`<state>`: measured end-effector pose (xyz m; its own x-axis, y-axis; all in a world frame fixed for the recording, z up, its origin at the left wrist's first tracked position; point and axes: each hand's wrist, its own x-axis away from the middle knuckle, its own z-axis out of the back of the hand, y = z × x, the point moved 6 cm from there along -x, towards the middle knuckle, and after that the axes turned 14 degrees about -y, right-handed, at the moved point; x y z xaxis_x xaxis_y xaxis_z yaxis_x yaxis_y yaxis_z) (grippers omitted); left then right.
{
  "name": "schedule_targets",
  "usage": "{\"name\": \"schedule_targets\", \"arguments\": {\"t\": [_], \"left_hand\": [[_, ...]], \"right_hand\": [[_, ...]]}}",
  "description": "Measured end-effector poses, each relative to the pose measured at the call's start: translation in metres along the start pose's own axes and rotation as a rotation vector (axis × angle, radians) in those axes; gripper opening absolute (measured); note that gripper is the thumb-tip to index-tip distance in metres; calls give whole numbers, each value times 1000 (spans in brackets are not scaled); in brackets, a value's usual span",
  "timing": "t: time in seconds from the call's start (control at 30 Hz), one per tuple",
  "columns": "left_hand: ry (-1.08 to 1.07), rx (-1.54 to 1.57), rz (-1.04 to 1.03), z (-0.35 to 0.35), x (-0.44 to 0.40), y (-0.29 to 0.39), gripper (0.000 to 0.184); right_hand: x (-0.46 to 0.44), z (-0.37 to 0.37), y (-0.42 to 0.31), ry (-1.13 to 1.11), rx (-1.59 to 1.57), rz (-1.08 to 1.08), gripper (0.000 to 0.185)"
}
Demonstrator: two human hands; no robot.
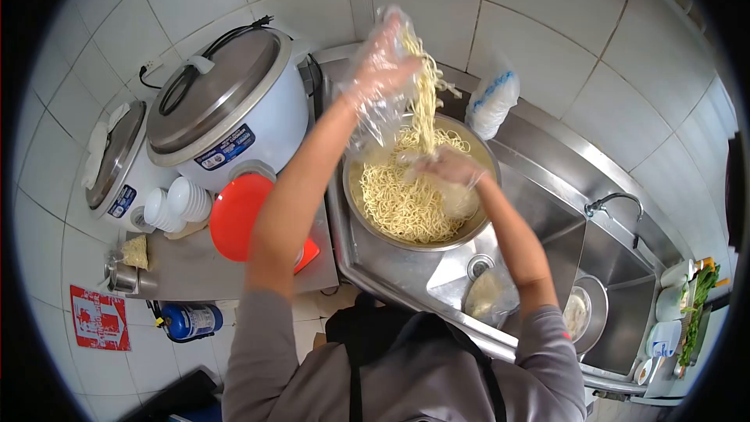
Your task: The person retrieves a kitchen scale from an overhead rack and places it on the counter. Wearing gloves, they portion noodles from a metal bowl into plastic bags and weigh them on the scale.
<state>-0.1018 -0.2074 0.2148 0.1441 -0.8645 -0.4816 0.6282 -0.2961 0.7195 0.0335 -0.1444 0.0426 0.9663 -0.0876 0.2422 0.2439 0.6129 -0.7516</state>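
Note:
A large metal bowl (422, 248) full of pale yellow noodles (398, 203) stands on the steel counter by the sink. My left hand (388, 66), in a clear plastic glove, is raised above the bowl's back left side. From it a long bundle of noodles hangs down into the bowl. My right hand (449, 168), also in a clear glove, is low over the noodles at the foot of the hanging strands, its fingers closed on them.
Large rice cookers (266, 125), stacked white bowls (190, 199) and a red basin (234, 215) are at left. Behind the bowl stands a bag of white cups (494, 105). A plastic bag (488, 297) lies in the sink; a faucet (617, 199) and metal bowl (598, 316) are at right.

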Motion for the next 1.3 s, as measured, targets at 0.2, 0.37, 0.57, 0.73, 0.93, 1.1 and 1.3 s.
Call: {"name": "schedule_targets", "arguments": {"t": [0.2,0.37,0.57,0.73,0.93,1.1,1.3], "left_hand": [[-129,-741,-31,64,-34,61,65],[-421,-988,294,72,-36,77,65],[-357,99,412,42,19,42,68],[-618,-77,254,-61,85,-42,60],[-304,-386,102,-57,104,-63,44],[-242,-361,172,-46,99,-64,37],[-439,-215,347,-65,98,-75,52]], "right_hand": [[34,137,-101,-68,632,-216,34],[68,196,-204,253,65,113,45],[37,112,-167,617,-410,398,37],[-29,-6,-82,-217,662,-32,40],[8,54,-83,-339,605,-85,48],[34,33,-68,-144,386,-206,101],[-27,-40,46,371,102,-288,94]]}}
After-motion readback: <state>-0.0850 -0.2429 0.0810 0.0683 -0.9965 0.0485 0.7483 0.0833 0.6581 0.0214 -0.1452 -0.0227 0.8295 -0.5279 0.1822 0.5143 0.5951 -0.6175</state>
